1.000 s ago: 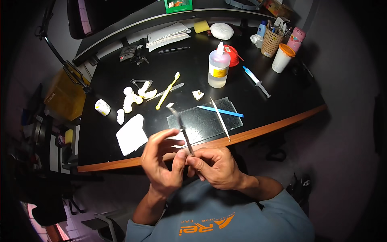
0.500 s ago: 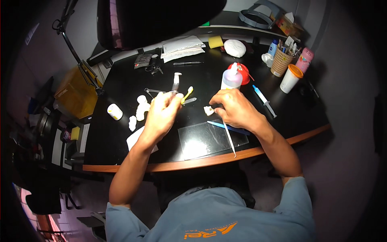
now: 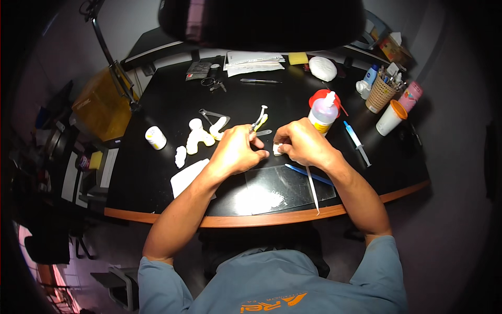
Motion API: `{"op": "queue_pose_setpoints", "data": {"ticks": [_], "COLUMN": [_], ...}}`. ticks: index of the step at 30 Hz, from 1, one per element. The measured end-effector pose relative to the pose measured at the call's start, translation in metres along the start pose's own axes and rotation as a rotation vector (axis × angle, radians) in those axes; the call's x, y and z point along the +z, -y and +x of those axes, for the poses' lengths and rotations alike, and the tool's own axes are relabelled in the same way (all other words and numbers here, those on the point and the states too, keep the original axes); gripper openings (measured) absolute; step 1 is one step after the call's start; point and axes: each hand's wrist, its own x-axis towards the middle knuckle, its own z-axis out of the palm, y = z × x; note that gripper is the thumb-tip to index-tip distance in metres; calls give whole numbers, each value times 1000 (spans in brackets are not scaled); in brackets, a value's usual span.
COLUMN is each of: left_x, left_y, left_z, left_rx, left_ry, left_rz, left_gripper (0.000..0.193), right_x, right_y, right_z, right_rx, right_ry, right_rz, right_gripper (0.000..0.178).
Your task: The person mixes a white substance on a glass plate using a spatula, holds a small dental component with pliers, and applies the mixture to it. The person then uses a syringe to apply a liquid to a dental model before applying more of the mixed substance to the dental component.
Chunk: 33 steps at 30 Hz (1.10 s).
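My left hand (image 3: 235,152) is closed around a slim, pale metallic instrument (image 3: 259,119) with a T-shaped tip pointing up and away; its exact kind is unclear. The left thumb sticks out toward my right hand (image 3: 303,144). That hand pinches a small cream-white dental piece (image 3: 277,149), mostly covered by its fingers. Beside the left hand lie a yellow toothbrush (image 3: 262,122), partly hidden, and a flat grey blade-like tool (image 3: 265,132). Left of it are a white horseshoe-shaped dental cast (image 3: 200,141), another curved white cast (image 3: 218,127) and a thin metal caliper-like tool (image 3: 213,115).
A glass plate (image 3: 282,191) lies near the front edge, with a blue slender tool (image 3: 314,176) and white hooked probe (image 3: 314,192) beside it. A squeeze bottle (image 3: 323,115) and syringe (image 3: 357,144) stand and lie at right. A dark lamp head (image 3: 261,23) hangs above.
My left hand has moved right and nearer to the right hand, carrying the slim instrument along. The right hand now covers more of the dental piece. The whole view has shifted slightly.
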Motion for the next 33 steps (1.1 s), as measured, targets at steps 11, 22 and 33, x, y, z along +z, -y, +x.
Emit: {"op": "queue_pose_setpoints", "data": {"ticks": [11, 22, 33], "left_x": [30, 24, 29], "left_y": [12, 10, 13], "left_z": [9, 5, 6], "left_rx": [82, 105, 332], "left_ry": [-113, -138, -144], "left_rz": [-14, 43, -139], "left_gripper": [45, 30, 35], "right_x": [1, -9, -43], "right_y": [2, 4, -90], "right_z": [2, -23, -132], "right_rx": [-15, -73, 385], "right_ry": [40, -286, -668], "right_rz": [128, 99, -103], "right_gripper": [15, 22, 18]}}
